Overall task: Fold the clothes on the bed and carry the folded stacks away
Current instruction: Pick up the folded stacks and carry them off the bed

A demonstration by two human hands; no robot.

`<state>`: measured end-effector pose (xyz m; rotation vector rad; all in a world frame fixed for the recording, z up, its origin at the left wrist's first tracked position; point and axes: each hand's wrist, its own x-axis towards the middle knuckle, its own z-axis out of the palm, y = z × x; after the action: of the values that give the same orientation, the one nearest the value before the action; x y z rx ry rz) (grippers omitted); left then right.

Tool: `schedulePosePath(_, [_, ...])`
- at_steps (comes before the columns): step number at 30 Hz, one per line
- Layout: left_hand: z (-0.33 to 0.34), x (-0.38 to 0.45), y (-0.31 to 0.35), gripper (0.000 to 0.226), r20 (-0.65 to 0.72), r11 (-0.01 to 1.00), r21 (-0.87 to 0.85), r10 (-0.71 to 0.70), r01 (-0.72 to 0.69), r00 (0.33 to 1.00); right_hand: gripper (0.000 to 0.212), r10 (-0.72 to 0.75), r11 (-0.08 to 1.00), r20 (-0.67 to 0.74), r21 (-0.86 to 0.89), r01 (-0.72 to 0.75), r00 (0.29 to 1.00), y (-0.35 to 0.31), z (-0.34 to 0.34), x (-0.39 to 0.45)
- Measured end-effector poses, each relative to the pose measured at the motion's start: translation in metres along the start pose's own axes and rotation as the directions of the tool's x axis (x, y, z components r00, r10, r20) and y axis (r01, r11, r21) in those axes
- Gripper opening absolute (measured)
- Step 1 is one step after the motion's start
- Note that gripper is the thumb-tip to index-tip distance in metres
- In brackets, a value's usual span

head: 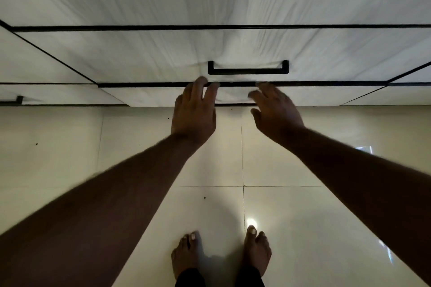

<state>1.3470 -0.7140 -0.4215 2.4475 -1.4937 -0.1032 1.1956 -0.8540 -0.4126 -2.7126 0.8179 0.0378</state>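
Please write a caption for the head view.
Two bare hands, left and right, reach toward a white drawer's black bar handle.

Glossy cream tiled floor, dimly lit; two bare feet planted on it, few dark specks, possibly dirt.

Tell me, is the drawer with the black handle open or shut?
Shut, it seems: the drawer front lies level with its neighbours, and only thin dark seams show. Both hands are empty.
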Motion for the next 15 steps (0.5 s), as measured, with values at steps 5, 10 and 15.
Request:
schedulePosePath(5, [-0.006,0.026,0.02,0.087,0.118,0.983,0.177,0.037,-0.057,0.992,0.066,-0.065,0.977,-0.189,-0.21,0.024,0.98,0.001,-0.023,0.015])
schedulePosePath(10, [-0.036,0.051,0.046,0.059,0.142,0.954,0.3,-0.054,0.009,0.988,0.06,0.077,0.974,-0.035,-0.209,-0.083,0.996,-0.004,-0.034,0.037])
schedulePosePath(15, [-0.059,0.038,0.069,0.043,0.252,0.94,0.338,-0.139,0.048,0.958,0.049,0.115,0.959,0.108,-0.27,-0.082,0.987,-0.024,-0.048,0.006])
